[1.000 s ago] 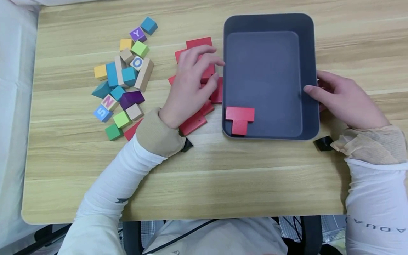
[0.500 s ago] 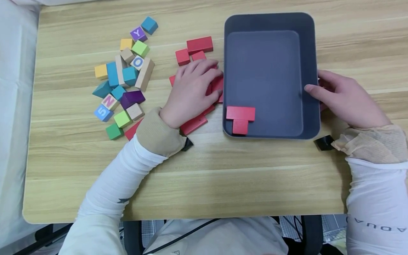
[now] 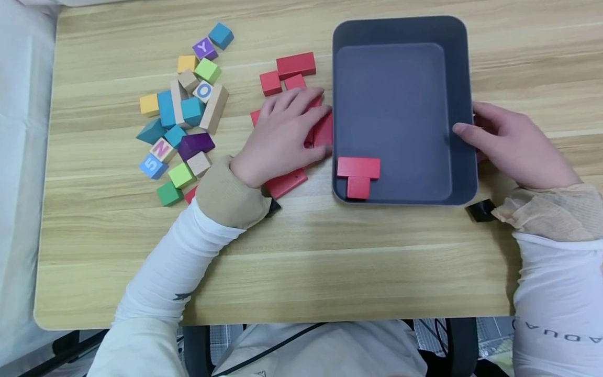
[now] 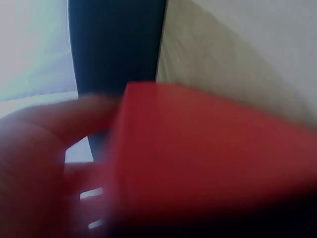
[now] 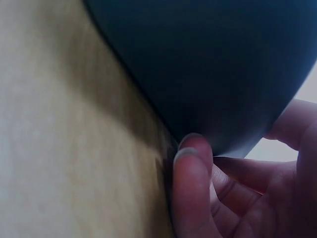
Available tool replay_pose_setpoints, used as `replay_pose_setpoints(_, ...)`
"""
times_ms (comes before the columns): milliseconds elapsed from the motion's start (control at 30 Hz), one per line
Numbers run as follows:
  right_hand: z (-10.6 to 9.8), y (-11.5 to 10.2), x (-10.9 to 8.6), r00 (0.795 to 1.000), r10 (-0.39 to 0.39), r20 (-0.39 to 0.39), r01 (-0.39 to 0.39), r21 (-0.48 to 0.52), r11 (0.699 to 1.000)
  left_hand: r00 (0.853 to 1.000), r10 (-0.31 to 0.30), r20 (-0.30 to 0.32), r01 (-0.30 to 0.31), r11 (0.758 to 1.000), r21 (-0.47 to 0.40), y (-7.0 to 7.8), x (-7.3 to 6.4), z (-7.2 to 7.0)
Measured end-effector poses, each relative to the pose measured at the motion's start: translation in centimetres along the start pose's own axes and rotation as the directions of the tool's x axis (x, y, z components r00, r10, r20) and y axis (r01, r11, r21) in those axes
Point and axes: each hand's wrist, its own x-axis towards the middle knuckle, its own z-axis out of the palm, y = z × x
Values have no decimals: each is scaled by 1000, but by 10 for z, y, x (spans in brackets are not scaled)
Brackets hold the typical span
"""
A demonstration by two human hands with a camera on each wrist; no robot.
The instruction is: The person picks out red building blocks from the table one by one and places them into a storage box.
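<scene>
Tray (image 3: 400, 99) stands on the worktop (image 3: 358, 267), right of the blocks; two red blocks (image 3: 359, 167) lie inside it, making a T in the near left corner. Right hand (image 3: 515, 144) pinches the tray's right wall, thumb inside, fingers outside; left hand (image 3: 279, 135) arches over the loose red blocks (image 3: 296, 65) by the tray's left wall, thumb and forefinger spread apart, a red face showing between them; whether it grips a block I cannot tell, as the left wrist view is blurred. If the work is filling the tray with red, it looks barely begun: two are in; the loose ones, some hidden under the hand, lie outside, as does a further red piece (image 3: 190, 194) near the left wrist; the mixed blocks (image 3: 214, 109), farther left, seem untouched.
</scene>
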Motion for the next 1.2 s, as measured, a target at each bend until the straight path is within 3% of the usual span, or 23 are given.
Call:
replay_pose_setpoints(167,0,0,1,1000,-1,-3,1,-5,1000,999,1,50,-2,999,36,-1,1,1)
replay_pose_setpoints(400,0,0,1,1000,-8,-5,8,-6,1000,999,-19,46,19,1000,4,-1,1,0)
replay_pose_setpoints(800,-1,0,0,1000,-5,-2,5,-4,1000,1000,15,18,-15,1000,1,-3,3,1)
replay_pose_setpoints(1200,0,0,0,1000,-2,0,2,-8,1000,999,-33,-39,27,989,-148,-4,4,0)
